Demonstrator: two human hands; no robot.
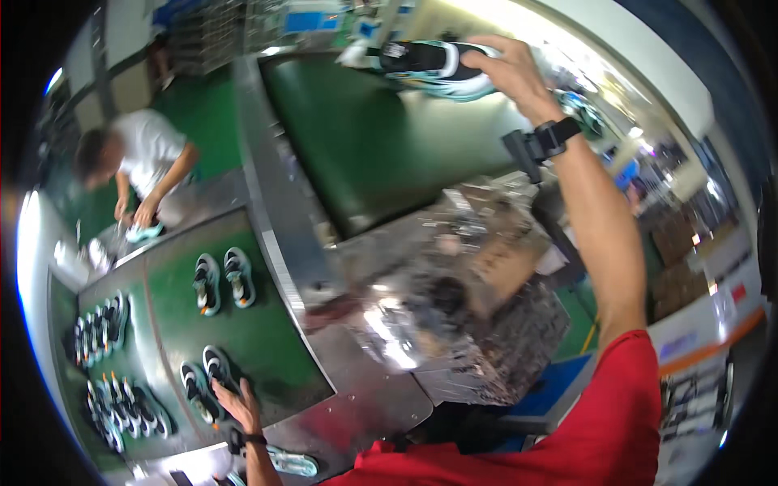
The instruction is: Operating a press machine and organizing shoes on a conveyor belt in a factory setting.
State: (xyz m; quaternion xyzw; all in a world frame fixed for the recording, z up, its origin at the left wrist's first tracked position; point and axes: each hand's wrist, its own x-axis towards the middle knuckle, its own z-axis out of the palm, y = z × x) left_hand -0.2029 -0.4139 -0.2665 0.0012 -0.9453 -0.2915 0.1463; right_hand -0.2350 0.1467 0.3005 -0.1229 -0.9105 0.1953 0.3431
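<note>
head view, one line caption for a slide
Right hand holding a dark, teal-soled shoe; left hand beside another shoe on a green work surface.

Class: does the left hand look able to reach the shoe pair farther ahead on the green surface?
Probably yes: bare green surface lies between the left hand and the farther pair, with nothing visible blocking.
</note>
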